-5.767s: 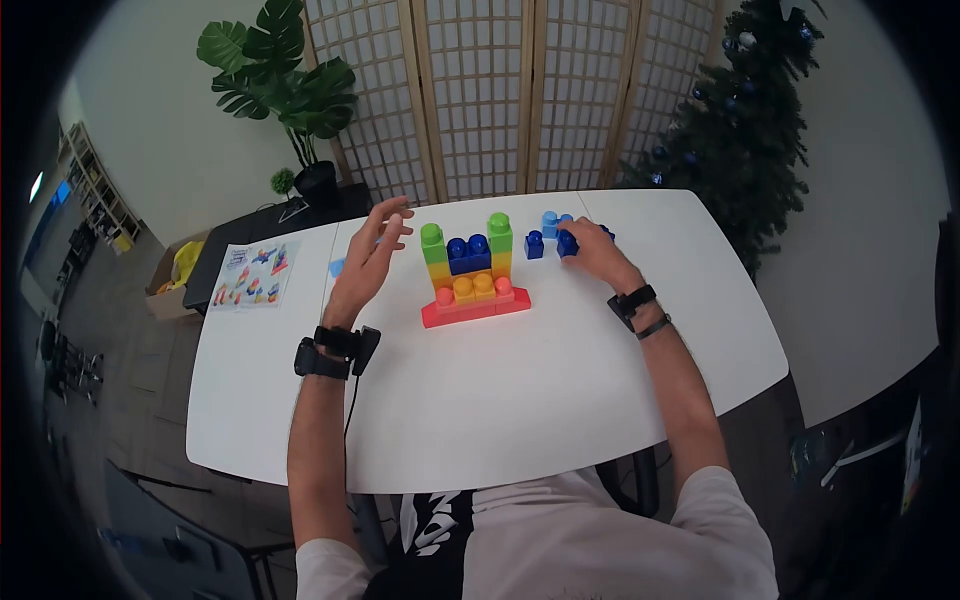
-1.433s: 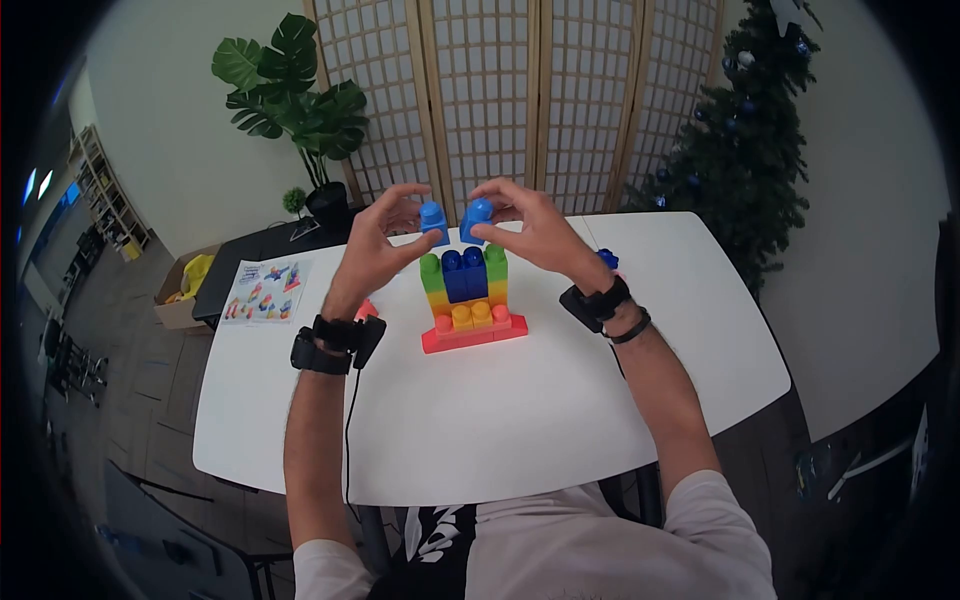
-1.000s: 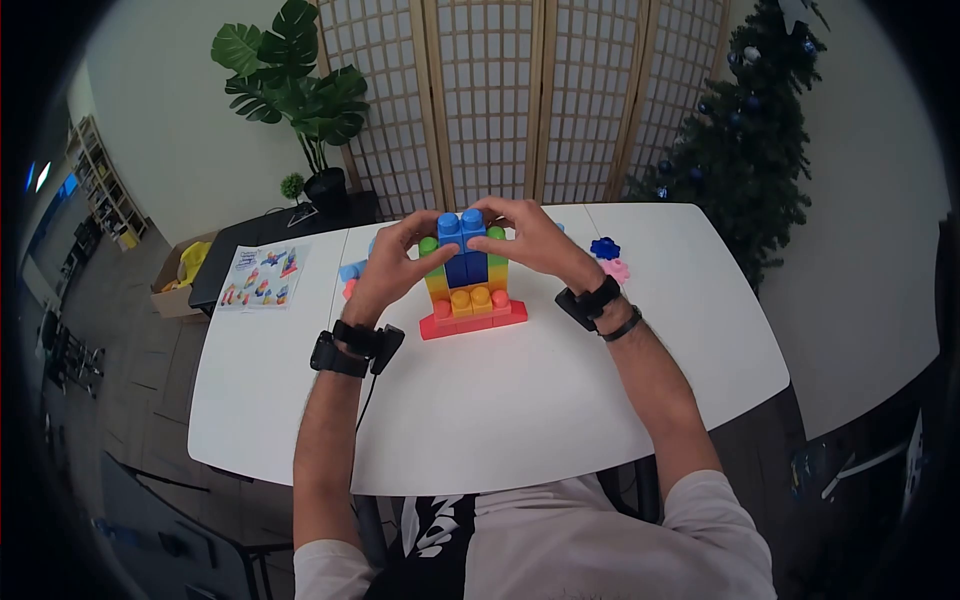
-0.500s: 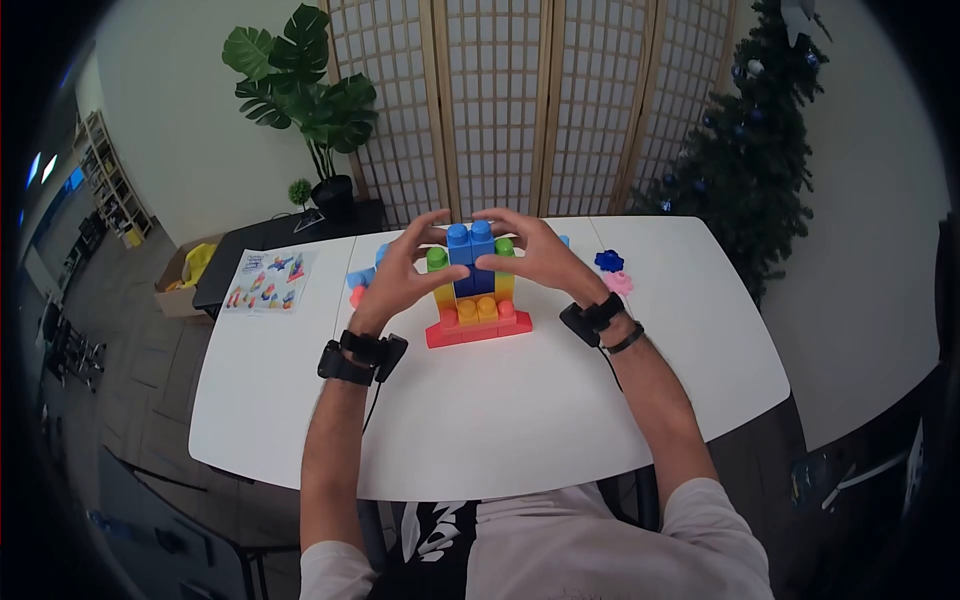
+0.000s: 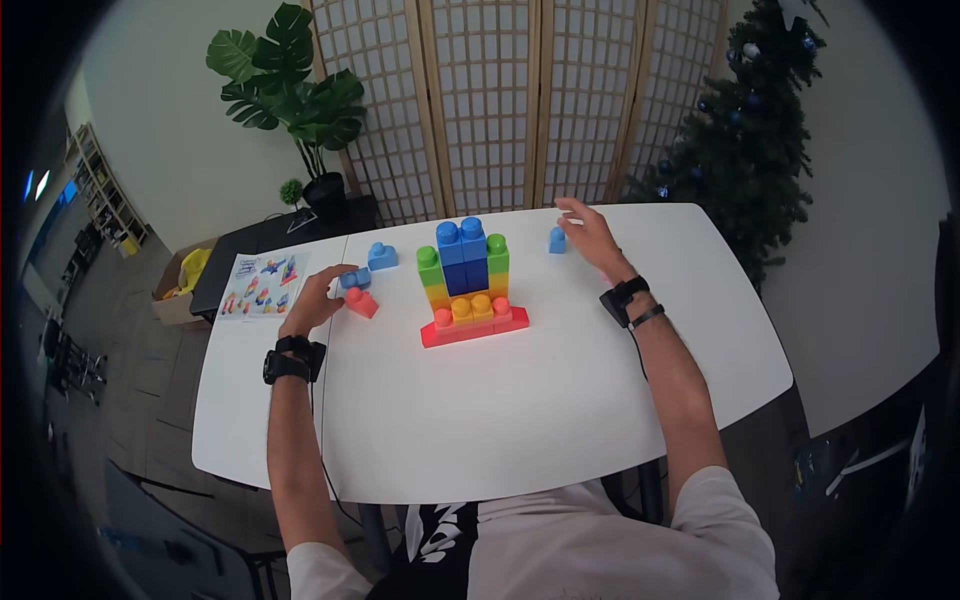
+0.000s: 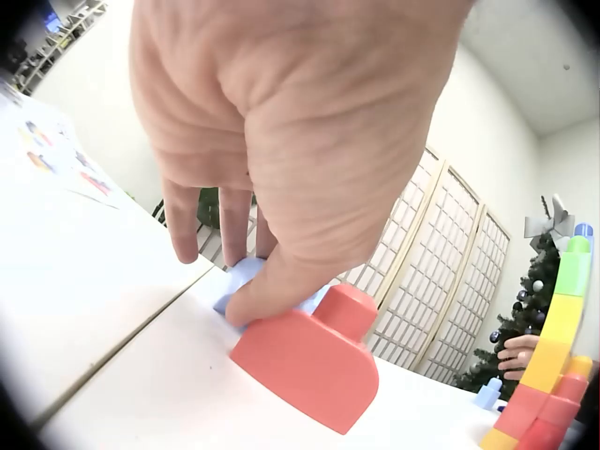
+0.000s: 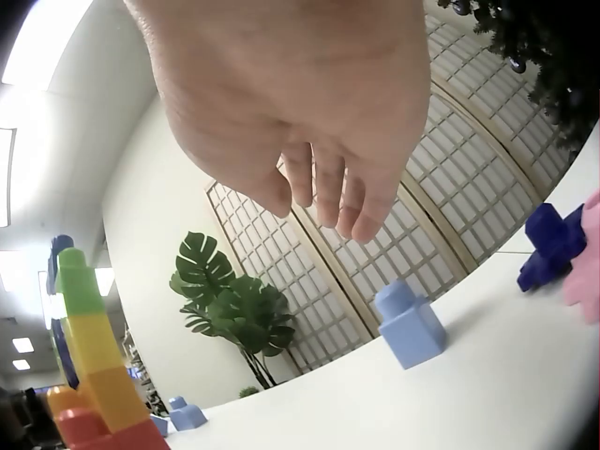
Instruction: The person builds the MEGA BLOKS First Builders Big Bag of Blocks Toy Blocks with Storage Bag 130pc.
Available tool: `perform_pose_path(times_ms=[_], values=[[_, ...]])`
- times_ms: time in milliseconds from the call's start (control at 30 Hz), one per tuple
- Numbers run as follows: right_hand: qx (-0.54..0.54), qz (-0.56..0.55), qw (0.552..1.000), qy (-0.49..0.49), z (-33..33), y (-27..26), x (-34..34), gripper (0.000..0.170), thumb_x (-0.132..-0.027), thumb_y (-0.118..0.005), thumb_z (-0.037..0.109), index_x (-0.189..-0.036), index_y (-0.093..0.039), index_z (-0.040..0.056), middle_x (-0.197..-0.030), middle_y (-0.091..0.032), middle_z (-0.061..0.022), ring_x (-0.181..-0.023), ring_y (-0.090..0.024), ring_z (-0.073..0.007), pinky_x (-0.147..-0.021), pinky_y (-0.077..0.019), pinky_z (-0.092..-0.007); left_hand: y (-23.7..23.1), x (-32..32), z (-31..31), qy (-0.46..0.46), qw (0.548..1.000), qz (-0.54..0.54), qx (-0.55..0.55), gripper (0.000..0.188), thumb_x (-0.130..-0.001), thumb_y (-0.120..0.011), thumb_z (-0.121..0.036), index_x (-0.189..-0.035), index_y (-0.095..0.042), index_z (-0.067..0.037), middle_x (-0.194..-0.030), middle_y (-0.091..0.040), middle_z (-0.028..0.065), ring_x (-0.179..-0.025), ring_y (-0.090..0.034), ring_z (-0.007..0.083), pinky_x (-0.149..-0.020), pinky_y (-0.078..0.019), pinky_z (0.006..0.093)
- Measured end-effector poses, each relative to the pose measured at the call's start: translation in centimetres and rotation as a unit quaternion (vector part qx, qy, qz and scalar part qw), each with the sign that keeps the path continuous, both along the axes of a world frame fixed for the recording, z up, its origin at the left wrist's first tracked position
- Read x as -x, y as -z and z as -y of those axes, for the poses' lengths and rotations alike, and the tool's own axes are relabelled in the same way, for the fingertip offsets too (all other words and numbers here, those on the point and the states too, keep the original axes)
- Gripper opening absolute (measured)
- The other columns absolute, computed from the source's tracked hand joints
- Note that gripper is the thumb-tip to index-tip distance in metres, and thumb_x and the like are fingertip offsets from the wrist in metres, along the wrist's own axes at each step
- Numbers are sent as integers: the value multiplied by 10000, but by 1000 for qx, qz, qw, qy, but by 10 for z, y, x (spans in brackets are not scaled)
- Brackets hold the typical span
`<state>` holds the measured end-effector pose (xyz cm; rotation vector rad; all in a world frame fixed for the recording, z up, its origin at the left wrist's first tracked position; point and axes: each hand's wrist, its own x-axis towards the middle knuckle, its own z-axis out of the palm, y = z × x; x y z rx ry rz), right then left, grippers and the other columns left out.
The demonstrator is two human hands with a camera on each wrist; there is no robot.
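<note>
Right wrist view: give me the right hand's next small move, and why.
I'd probably lower the right hand onto the light-blue block nearest it: the hand is empty, and the block stands stud-up on the table, with a visible gap between hand and block.

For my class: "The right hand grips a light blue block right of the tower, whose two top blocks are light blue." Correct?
One error: the right hand grips nothing; the right wrist view shows a gap between it and the light blue block. That block is right of the tower, whose two top blocks are light blue.
</note>
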<state>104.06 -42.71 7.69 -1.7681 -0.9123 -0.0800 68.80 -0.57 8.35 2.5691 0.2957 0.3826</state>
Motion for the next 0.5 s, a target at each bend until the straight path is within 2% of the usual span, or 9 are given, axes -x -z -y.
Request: perform_pose_path(times_ms=[67, 100, 167, 200, 267, 333, 467, 500], values=[[69, 57, 996, 30, -3, 14, 1, 414, -1013, -692, 102, -1421, -660, 37, -1421, -698, -164, -1281, -682, -334, -1064, -571, -441, -2, -1, 9, -17, 1000, 11, 0, 616, -835, -807, 65, -1400, -689, -150, -1424, -726, 57, -1305, -678, 311, -1039, -567, 457], [69, 57, 996, 27, -5, 20, 0, 414, -1013, -692, 102, -1421, -660, 37, -1421, -698, -164, -1281, -682, -334, -1064, -571, -441, -5, -1, 12, -23, 1000, 15, 2, 589, -836, -797, 62, -1383, -695, -133, -1391, -736, 73, -1275, -689, 311, -1031, -570, 448], [138, 119, 983, -15, -5, 34, -7, 438, -957, -708, 54, -1394, -672, 44, -1379, -702, -187, -1260, -673, -390, -1083, -552, -454, -4, -4, 8, -29, 999, 18, 5, 563, -838, -787, 58, -1367, -701, -116, -1359, -747, 88, -1245, -700, 311, -1023, -572, 439], [138, 120, 983, -15, -5, 39, -10, 438, -957, -708, 54, -1394, -672, 44, -1379, -702, -187, -1260, -673, -390, -1083, -552, -454, -2, -7, 2, -20, 1000, 7, -19, 536, -840, -779, 45, -1351, -705, -98, -1336, -751, 106, -1227, -705, 310, -1009, -573, 425], [157, 205, 966, -30, -5, 43, -12, 422, -910, -711, 20, -1331, -693, 36, -1312, -711, -203, -1220, -672, -412, -1078, -545, -458, -4, -13, -4, -10, 999, -3, -45, 511, -842, -770, 32, -1336, -709, -80, -1313, -754, 123, -1210, -710, 309, -995, -575, 412], [144, 196, 970, -18, -4, 44, -9, 405, -898, -716, 16, -1302, -701, 34, -1272, -719, -204, -1204, -676, -413, -1064, -548, -464, -4, -15, -6, -25, 998, 58, -19, 486, -863, -750, -15, -1345, -700, -58, -1316, -745, 154, -1203, -709, 323, -999, -570, 396], [156, 150, 976, -5, -2, 37, -1, 402, -869, -732, -4, -1269, -710, 30, -1169, -744, -209, -1155, -695, -413, -1037, -553, -472, -2, -46, -10, -39, 997, 62, 12, 502, -889, -747, -68, -1386, -679, -76, -1342, -733, 169, -1246, -687, 366, -1069, -549, 415], [157, 151, 976, -5, -3, 37, 0, 402, -869, -732, -4, -1269, -710, 30, -1169, -744, -209, -1155, -695, -413, -1037, -553, -472, 5, -57, -12, -19, 996, 76, -42, 535, -892, -757, -82, -1418, -657, -67, -1390, -711, 169, -1281, -664, 370, -1095, -534, 429]])
